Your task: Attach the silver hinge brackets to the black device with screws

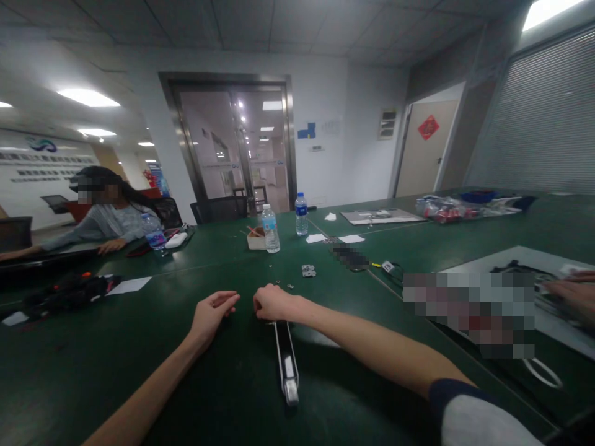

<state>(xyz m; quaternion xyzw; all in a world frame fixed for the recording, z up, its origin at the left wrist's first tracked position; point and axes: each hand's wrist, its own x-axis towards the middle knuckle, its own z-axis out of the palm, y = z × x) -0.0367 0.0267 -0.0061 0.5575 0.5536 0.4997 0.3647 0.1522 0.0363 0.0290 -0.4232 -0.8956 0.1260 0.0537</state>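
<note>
My left hand (210,319) is just over the green table, thumb and fingertips pinched together; anything between them is too small to make out. To its right, my right hand (275,303) is curled closed at the far end of a long narrow metal frame (280,353). The frame has pale side rails and a silver block at its near end, and lies pointing toward me. My right fingertips are hidden behind the hand, so what they grip does not show. Beyond the hands lie small rings (290,286) and a cluster of small grey metal parts (308,271).
Two water bottles (270,230) (302,217) stand farther back beside a small box (255,240). A co-worker (109,207) sits at the left behind dark gear (69,294). Another person's hand (574,291) works over a white board (515,257) at the right.
</note>
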